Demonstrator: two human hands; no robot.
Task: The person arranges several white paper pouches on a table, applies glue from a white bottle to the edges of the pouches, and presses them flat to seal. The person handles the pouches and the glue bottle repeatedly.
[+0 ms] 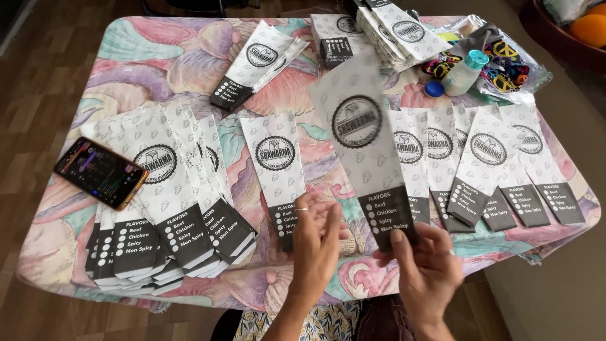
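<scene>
White paper sleeve [369,155] pinched by right hand [426,268] fingers; left hand [315,243] fingers spread beside it.

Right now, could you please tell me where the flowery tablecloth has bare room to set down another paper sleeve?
Bare cloth shows at the far left corner of the flowery tablecloth, beyond the black smartphone, and along the near edge by the left hand. The fanned white-and-black paper sleeves at left, the overlapping row at right and the far stacks are crowded.
</scene>
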